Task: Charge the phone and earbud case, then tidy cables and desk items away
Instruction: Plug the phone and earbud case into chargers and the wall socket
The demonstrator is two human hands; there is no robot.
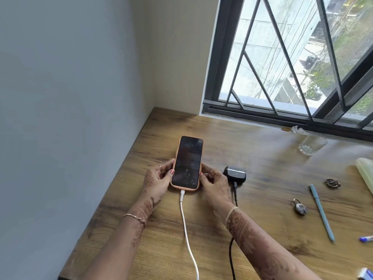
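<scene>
- We see a wooden desk (262, 158) set in a corner.
- Our left hand (157, 178) and right hand (214, 182) each curl fingers round one long side of the phone (187, 162).
- It lies screen up, with a white cable (186, 229) plugged into its near end.
- The earbud case (235, 174) sits just right of our right hand, with a black cable (235, 195) attached.

Matt wood-grain desk (262, 158). Glossy black glass front on phone (188, 162) at centre, in a matt peach rubbery-looking cover (175, 185). Smooth white plastic cable (186, 229) below. Glossy dark plastic earbud case (235, 173). Clear smooth tumbler (311, 143) upper right. Shiny metal padlock (300, 207), matt blue plastic pen (322, 212) at right.
</scene>
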